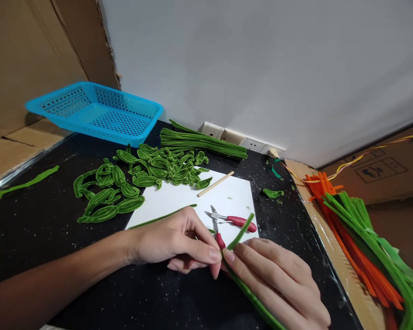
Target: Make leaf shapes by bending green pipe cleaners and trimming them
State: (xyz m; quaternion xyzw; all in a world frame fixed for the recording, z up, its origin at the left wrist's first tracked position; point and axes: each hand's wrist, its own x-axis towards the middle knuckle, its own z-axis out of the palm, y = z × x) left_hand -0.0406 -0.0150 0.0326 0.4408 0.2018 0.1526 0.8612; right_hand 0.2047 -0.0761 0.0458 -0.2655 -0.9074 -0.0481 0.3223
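My right hand [278,275] has its thumb and fingers closed round a green pipe cleaner [253,295], whose short end sticks up past the fingertips and whose long part runs down towards me. Touching the same spot, my left hand [179,238] pinches the pipe cleaner between thumb and forefinger; the exact grip point is partly hidden. Just beyond the fingers lie red-handled cutting pliers [239,221], jaws apart, on a white sheet [179,197]. Another green strand [165,215] lies on the sheet behind my left hand.
Many looped green leaf shapes [158,167] are heaped left of centre. Behind them lie a bundle of green pipe cleaners [203,143] and a blue basket [151,110]. A wooden stick [215,184] crosses the sheet. Orange strips [358,247] and green bundles [375,243] are at right, near power sockets [234,136].
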